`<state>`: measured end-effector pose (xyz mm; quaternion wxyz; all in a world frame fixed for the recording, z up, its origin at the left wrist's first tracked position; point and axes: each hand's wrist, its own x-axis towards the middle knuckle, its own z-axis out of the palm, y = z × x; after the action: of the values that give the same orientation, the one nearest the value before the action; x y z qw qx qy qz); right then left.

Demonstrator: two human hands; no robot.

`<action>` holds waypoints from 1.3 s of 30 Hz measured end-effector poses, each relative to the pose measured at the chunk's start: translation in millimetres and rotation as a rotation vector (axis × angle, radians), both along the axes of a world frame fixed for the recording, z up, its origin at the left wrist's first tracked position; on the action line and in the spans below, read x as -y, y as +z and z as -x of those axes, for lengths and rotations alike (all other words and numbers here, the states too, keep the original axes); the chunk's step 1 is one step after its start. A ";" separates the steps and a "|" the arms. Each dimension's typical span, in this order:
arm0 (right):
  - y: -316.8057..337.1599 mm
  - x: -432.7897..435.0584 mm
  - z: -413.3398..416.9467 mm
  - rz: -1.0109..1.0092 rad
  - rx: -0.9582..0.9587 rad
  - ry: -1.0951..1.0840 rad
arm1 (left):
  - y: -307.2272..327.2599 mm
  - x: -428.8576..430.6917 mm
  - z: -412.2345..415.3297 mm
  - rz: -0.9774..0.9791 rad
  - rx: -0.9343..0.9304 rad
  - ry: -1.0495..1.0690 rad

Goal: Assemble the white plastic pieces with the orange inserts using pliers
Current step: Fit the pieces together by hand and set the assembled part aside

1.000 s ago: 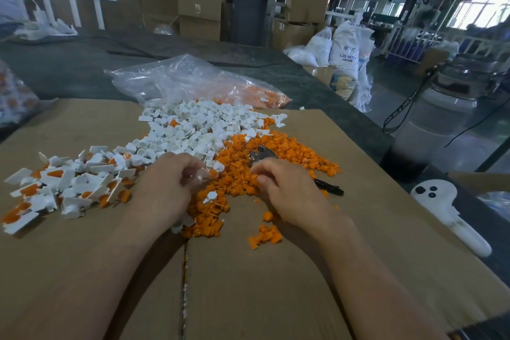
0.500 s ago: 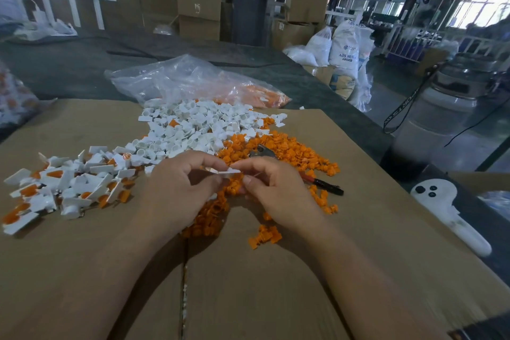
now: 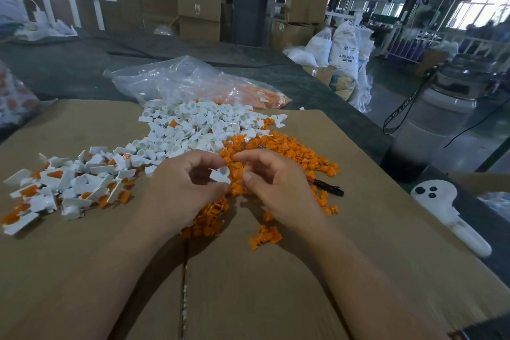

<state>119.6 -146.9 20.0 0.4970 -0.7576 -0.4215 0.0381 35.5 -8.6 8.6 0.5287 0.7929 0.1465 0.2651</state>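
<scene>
Pinching a small white plastic piece [image 3: 220, 175] between thumb and fingers, the left hand [image 3: 187, 190] holds it over the near edge of the loose heap of orange plastic inserts [image 3: 292, 150]. The right hand [image 3: 278, 190], fingers curled, is just beside the piece; whether it grips anything cannot be told. Black-handled pliers [image 3: 329, 188] lie at the heap's right edge, partly buried; loose white pieces [image 3: 193, 127] adjoin its far-left side.

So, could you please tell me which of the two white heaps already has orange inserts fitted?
The far-left heap: its white pieces show orange inserts, while the rear heap is almost all white.
</scene>
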 end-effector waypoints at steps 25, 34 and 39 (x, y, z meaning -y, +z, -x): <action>4.8 2.3 -0.4 -0.179 -0.240 0.059 | 5.6 3.7 3.3 0.194 0.096 -0.176; 1.5 1.1 -0.7 -0.101 -0.242 0.110 | 5.0 5.0 4.2 0.195 0.109 -0.161; 2.1 2.3 -2.2 -0.072 -0.234 0.083 | 6.1 5.4 3.6 0.225 0.118 -0.133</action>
<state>121.7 -149.2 22.1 0.5677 -0.7114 -0.3927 0.1316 31.9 -14.1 14.8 0.6383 0.7196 0.0913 0.2576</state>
